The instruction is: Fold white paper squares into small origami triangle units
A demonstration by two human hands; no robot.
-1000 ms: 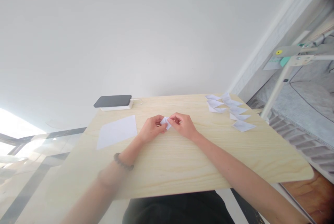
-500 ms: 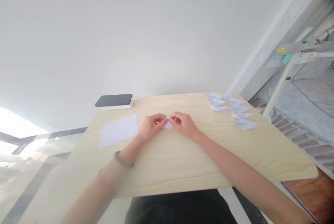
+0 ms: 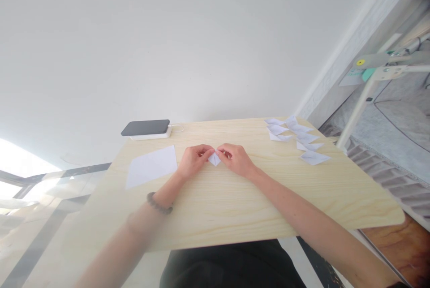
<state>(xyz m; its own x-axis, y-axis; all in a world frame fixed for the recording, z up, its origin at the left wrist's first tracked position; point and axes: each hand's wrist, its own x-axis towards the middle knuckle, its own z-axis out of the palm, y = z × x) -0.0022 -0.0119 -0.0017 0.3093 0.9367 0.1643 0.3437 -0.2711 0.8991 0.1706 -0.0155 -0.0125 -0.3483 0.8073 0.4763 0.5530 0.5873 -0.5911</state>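
A small piece of folded white paper (image 3: 214,159) is pinched between my two hands over the middle of the table. My left hand (image 3: 195,160), with a dark beaded bracelet on its wrist, grips the paper's upper left part between thumb and fingers. On the other side, my right hand (image 3: 235,158) pinches its upper right part. Both sets of fingertips nearly meet at the top and cover that part of the paper. The visible lower part comes to a point and shows a crease down its middle.
Several folded paper boats (image 3: 315,157) stand in two rows at the table's right. On the left lies a flat white paper sheet (image 3: 152,167). Behind it, a dark phone (image 3: 146,127) rests on a white block with a cable. The wooden table (image 3: 215,216) meets a white wall.
My fingers have shifted slightly on the folded paper, and more of its lower part shows between them. The whole view has moved a little.
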